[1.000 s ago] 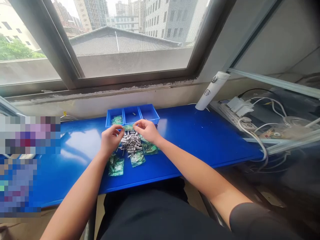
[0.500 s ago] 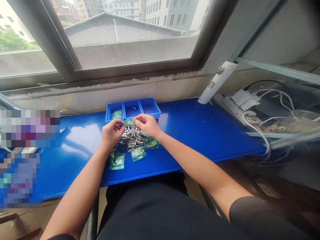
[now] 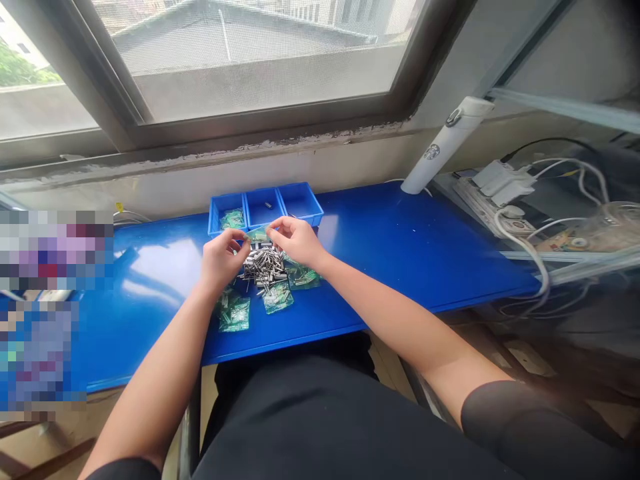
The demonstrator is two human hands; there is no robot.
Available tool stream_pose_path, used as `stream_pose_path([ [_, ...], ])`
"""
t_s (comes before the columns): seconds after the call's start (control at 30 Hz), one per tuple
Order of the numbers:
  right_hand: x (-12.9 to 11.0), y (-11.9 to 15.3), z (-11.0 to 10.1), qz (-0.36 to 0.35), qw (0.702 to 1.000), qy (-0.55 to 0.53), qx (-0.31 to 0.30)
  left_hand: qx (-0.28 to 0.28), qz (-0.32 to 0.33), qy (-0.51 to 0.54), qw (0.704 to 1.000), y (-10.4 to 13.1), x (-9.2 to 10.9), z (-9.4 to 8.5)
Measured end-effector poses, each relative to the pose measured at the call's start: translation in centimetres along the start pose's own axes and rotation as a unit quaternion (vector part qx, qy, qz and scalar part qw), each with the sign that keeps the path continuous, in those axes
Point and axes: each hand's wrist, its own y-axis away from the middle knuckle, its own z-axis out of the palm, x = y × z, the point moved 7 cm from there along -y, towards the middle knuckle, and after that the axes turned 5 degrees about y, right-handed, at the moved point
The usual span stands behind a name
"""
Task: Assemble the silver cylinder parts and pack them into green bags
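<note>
Between my two hands a small green plastic bag [image 3: 259, 235] is stretched over the far side of a pile of metal pins [image 3: 265, 265]. My left hand [image 3: 223, 257] pinches the bag's left end, and my right hand [image 3: 296, 240] pinches its right end. Other green bags with metal pieces inside lie around the pile: one bag [image 3: 278, 297] at the near side, one [image 3: 303, 276] under my right wrist, and some overlapping bags [image 3: 235, 312] by my left wrist. Just behind my hands stands a blue three-section tray [image 3: 301, 202].
Green bags [image 3: 233, 219] lie in the tray's left section, and a small metal piece [image 3: 269, 205] in the middle one. A white bottle [image 3: 445, 147] leans by the wall at the back right. Chargers and cables [image 3: 510, 183] are beyond the blue table's [image 3: 425, 253] right end.
The camera view has tilted down slightly, so the far things sit higher in the picture. Both hands keep hold of the green bag with little change.
</note>
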Motion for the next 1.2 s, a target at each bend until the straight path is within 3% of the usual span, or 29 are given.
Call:
stream_pose_path([
  [1.2,-0.17,0.22,-0.38,-0.01,0.999,0.049,0.018,-0.016,-0.001,0.002,1.0,0.04,0.41,0.08],
])
